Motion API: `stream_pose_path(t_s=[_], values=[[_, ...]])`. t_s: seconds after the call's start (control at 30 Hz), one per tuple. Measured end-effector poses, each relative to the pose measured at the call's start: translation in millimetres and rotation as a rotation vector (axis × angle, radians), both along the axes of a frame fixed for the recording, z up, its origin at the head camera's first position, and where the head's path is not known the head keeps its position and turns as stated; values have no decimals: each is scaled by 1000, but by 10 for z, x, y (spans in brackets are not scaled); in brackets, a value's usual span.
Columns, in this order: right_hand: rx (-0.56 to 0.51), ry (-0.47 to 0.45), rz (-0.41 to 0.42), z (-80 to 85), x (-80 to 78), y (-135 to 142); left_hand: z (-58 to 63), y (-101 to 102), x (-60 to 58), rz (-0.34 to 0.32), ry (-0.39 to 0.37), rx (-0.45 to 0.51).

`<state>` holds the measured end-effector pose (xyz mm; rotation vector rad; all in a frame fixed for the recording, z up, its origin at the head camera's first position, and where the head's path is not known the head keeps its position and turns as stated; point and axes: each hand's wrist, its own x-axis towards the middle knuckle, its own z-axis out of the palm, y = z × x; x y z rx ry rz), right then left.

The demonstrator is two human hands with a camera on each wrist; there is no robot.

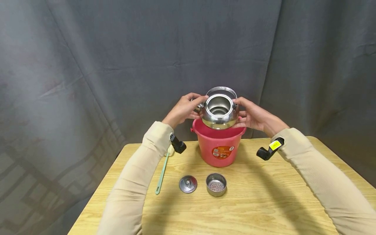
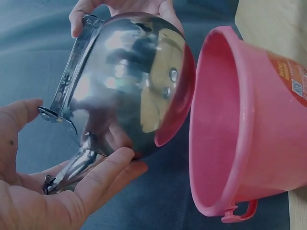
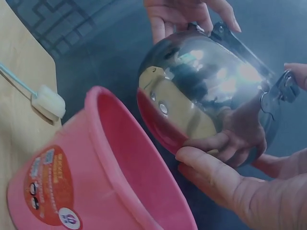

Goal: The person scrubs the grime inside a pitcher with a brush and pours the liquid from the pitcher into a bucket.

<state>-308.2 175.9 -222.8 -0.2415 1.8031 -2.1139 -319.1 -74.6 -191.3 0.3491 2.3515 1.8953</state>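
A shiny steel teapot (image 1: 220, 122) without its lid is held up between both hands, over the pink bucket (image 1: 207, 142). Its round mouth faces the head camera, and the bail handle (image 1: 221, 88) stands behind the opening. The left hand (image 1: 185, 106) grips the spout side, thumb up at the handle's joint and fingers along the spout (image 2: 76, 167) and body. On the opposite side, the right hand (image 1: 255, 117) holds the teapot with its thumb near the rim and its fingers under the curved body (image 3: 192, 105). In both wrist views the body hangs beside the bucket's mouth.
On the wooden table (image 1: 249, 202), in front of the bucket, lie a small steel lid (image 1: 188, 184) and a perforated steel strainer (image 1: 216, 193). A green-handled brush (image 1: 162, 173) with a pale sponge head (image 3: 49, 102) is at the left. Grey curtain (image 1: 164, 49) hangs behind.
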Motion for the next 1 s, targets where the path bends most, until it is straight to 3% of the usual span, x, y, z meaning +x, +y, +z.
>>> stream_pose_path(t_s=[0.43,0.57,1.0], values=[[-14,32,-17,-50,-231,-13,2,33,-125,16,-15,50],[-14,64,-21,-79,-248,12,-31,53,-144,11,-32,90],[-29,142,-14,-58,-255,61,-67,52,-165,24,29,95]])
